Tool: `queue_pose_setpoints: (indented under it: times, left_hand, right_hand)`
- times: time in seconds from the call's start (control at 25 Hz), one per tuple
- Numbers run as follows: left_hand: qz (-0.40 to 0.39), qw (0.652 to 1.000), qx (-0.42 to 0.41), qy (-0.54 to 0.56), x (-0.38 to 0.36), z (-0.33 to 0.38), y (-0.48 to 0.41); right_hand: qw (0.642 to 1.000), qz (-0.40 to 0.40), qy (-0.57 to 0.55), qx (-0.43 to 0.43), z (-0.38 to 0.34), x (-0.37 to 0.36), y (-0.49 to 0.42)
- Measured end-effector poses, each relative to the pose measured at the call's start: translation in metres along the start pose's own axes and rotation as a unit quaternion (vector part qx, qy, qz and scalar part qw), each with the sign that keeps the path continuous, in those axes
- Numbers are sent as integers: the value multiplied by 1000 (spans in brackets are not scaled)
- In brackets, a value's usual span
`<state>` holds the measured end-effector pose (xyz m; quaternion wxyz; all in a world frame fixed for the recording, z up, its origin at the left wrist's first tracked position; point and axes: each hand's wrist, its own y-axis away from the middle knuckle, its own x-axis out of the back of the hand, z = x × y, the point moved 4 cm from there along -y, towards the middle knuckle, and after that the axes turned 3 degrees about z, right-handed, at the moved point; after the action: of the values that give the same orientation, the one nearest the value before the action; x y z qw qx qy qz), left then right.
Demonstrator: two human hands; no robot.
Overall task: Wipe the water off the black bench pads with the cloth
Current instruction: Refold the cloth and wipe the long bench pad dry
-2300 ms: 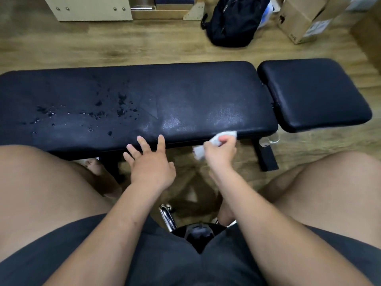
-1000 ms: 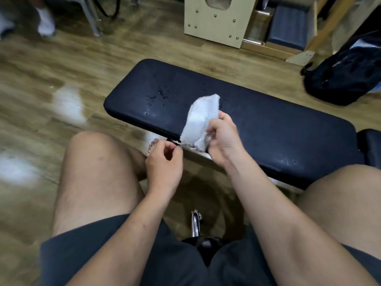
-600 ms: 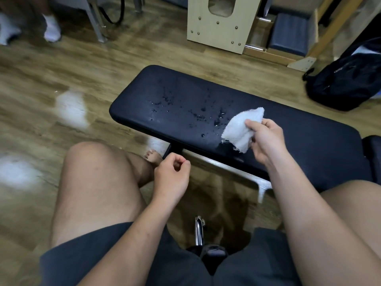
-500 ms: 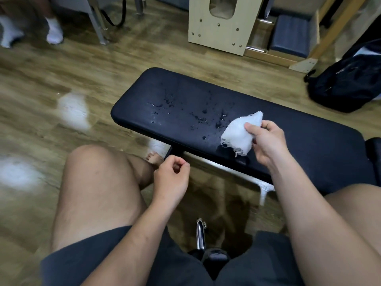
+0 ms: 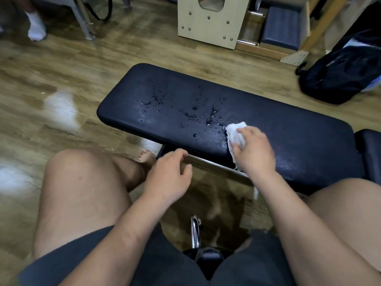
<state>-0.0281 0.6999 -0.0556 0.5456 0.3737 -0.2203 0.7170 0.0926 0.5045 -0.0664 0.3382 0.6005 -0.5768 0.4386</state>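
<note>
The long black bench pad (image 5: pixel 288 131) runs across the middle of the view, with water drops (image 5: pixel 191 112) scattered over its left half. My right hand (image 5: pixel 254 150) presses a bunched white cloth (image 5: pixel 235 132) flat on the pad, just right of the drops. The pad right of the cloth shows a dull damp sheen. My left hand (image 5: pixel 169 174) hovers below the pad's near edge, fingers loosely curled and holding nothing. The short black pad (image 5: pixel 371 151) shows only partly at the right edge.
My bare knees flank the gap in front of the bench. A chrome stool post (image 5: pixel 194 232) stands between my legs. A black backpack (image 5: pixel 342 73) lies on the wooden floor at the back right, next to a plywood box (image 5: pixel 208 19). A person's white-socked foot (image 5: pixel 36 26) is at the far left.
My right hand has come down from holding the cloth in the air and now presses it on the pad. My left hand has uncurled and risen toward the pad's edge.
</note>
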Motion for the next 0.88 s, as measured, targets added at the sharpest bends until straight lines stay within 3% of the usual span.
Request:
queue_pose_setpoints:
  times: [0.16,0.44,0.56,0.64,0.76,0.88]
  left_hand:
    - [-57,977,-76,-192,10,2,-27]
    - [-183,934,-91,-293,-22,-24,-53]
    - [-136,934,-127,-305,-12,-14,-70]
    - [-155,930,-147,-298,-18,-13,-82]
    - [-189,902,-183,-341,-24,-23,-90]
    - [-163,882,-253,-362,-20,-35,-90]
  right_hand:
    - [985,-135,104,38,3,-44,24]
    - [985,-133,102,-49,-3,-63,-107]
    - [985,-116,122,-43,-7,-75,-178]
    - [983,-113,128,-67,-9,-77,-202]
    - [982,-119,113,-94,-11,-74,-195]
    - [987,-88,85,-103,-13,-66,-140]
